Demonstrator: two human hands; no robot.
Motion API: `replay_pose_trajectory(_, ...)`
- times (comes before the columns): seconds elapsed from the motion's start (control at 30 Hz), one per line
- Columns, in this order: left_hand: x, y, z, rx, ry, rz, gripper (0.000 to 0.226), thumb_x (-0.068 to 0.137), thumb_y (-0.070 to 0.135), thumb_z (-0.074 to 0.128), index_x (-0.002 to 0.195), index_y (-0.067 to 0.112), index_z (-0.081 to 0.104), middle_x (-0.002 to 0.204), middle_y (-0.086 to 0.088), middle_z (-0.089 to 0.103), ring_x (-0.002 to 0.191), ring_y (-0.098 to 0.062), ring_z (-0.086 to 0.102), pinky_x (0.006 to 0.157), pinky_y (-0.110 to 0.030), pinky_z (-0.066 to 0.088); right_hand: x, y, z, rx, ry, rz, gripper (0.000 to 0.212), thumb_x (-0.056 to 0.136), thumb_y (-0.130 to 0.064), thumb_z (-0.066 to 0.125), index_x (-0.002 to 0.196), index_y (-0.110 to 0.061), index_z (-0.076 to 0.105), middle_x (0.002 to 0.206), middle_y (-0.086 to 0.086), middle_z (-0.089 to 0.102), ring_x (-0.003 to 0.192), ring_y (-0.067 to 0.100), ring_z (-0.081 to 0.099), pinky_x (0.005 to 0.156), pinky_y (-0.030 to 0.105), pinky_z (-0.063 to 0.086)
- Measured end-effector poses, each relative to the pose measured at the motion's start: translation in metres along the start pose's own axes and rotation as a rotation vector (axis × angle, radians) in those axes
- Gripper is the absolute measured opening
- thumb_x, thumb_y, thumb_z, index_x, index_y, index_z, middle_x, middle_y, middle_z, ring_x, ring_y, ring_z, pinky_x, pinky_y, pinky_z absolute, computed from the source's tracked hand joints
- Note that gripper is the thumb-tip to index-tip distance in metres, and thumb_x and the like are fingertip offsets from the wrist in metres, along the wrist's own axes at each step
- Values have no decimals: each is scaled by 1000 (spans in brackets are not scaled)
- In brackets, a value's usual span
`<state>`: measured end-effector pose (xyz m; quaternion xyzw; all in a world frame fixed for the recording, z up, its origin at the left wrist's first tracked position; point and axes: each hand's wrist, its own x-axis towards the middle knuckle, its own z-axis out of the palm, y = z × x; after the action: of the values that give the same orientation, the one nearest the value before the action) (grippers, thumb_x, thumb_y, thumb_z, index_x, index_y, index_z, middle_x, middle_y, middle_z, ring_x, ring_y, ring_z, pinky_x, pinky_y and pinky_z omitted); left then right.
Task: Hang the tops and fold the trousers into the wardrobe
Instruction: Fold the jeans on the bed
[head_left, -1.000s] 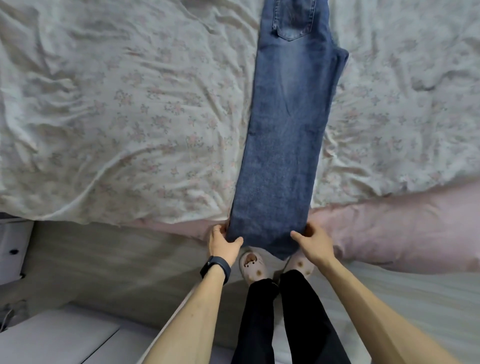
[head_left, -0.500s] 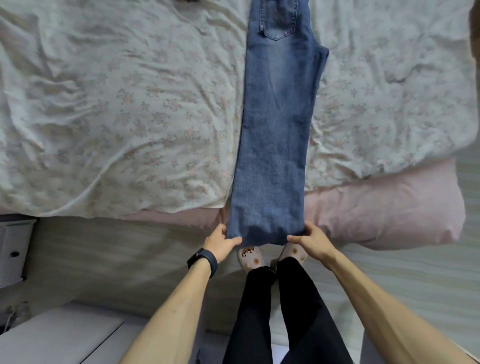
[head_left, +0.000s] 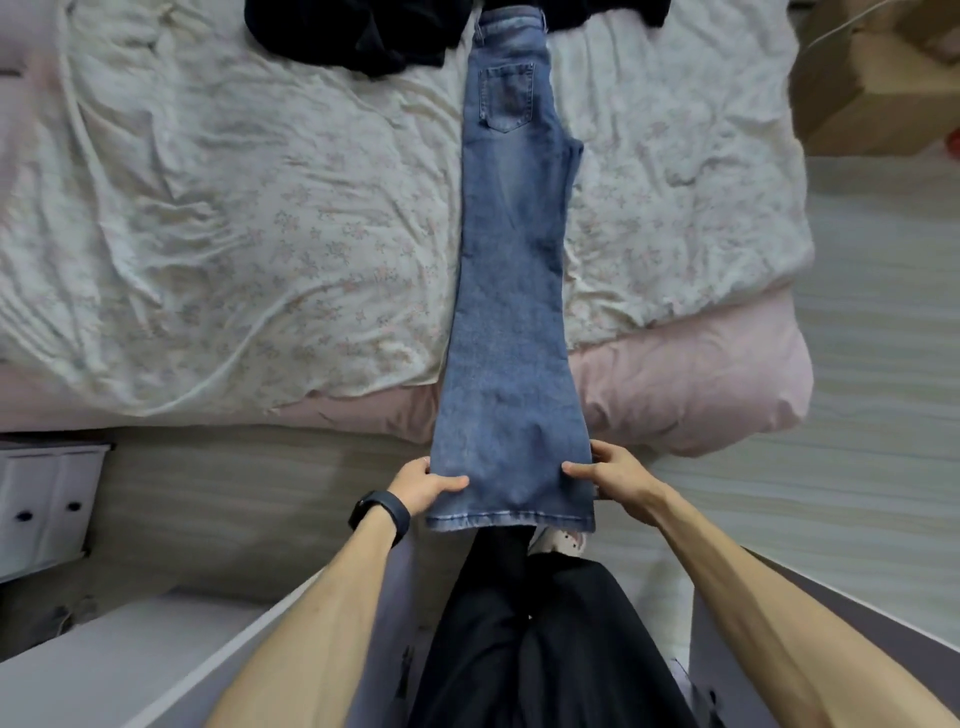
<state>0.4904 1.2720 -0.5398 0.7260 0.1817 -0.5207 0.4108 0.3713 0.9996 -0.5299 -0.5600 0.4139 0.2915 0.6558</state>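
Observation:
A pair of blue jeans (head_left: 511, 291), folded leg on leg, lies stretched lengthwise across the floral bedcover (head_left: 249, 218), waistband at the far end and hems hanging over the near bed edge. My left hand (head_left: 426, 486) grips the left side of the hem end, thumb on top. My right hand (head_left: 615, 480) pinches the right side of the same end. A dark garment (head_left: 363, 31) lies bunched on the bed beyond the waistband.
A pink sheet (head_left: 691, 384) shows along the bed's near edge. A white drawer unit (head_left: 47, 504) stands at the left, cardboard boxes (head_left: 872, 78) at the upper right. White furniture (head_left: 104, 660) sits at the lower left. My dark-trousered legs (head_left: 540, 644) stand below.
The view has pulled back, so the waistband and the dark garment now show. The hems hang lower over the bed edge, and both hands now hold the legs a little above the hems.

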Motion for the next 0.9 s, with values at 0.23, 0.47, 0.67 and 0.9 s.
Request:
replay_pose_trajectory(0.23,-31,-19,12,44,98,15,31,92,22,72,118,5,66,108,-5,68,92,-19,66,83,-29,51,-29,29,0,-86,7,41,18,95,-20,70,111,-12,68,96,1,70,80,14,62,66,26,49)
replay_pose_trajectory(0.47,-58,-29,34,-197,142,-25,18,100,20,60,114,9,61,98,-5,67,73,-16,63,55,-25,47,-45,53,2,7,232,-41,19,97,-23,67,86,-9,66,81,5,70,64,11,71,55,23,50)
replay_pose_trajectory(0.67,-66,-39,43,-229,176,-60,42,105,22,50,141,2,43,128,-12,56,62,-14,65,46,-19,45,-52,62,-6,166,107,13,14,99,-19,65,90,-8,65,71,0,65,62,11,56,58,21,44)
replay_pose_trajectory(0.9,-69,-64,46,73,235,33,54,99,21,63,139,-9,45,114,-26,63,58,-13,49,53,-24,40,-67,99,-9,20,222,-29,25,95,-21,68,75,-7,61,62,7,59,50,12,47,52,24,39)
